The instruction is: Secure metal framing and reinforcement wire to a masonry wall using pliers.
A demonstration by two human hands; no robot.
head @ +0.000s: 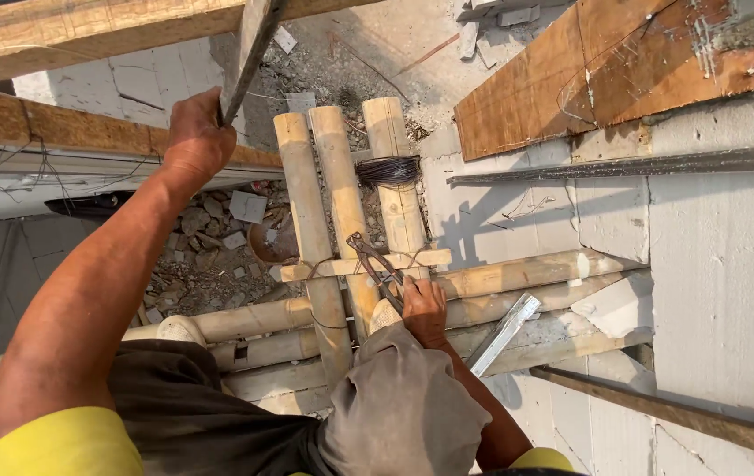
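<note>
Pincers point(377, 263), one pair, held in right hand point(423, 310) closed round handles, lie on crossbar point(361, 263) over three upright bamboo poles point(342, 189) (one wire coil point(389, 170)). Left hand point(194, 141) fisted round bar point(249, 57).

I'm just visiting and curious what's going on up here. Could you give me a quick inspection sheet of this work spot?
Surface: bamboo scaffold of lashed poles, high above the ground.
Job's things: pincers at a wire tie on the small crosspiece; coil of dark binding wire round one pole.
Clutter: rubble far below; metal strip.
Hands: left hand grips a slanted wooden bar; right hand holds the pincers.
Cables: thin loose wires by the ledge.
Surroundings: grey block wall, plywood board.
</note>
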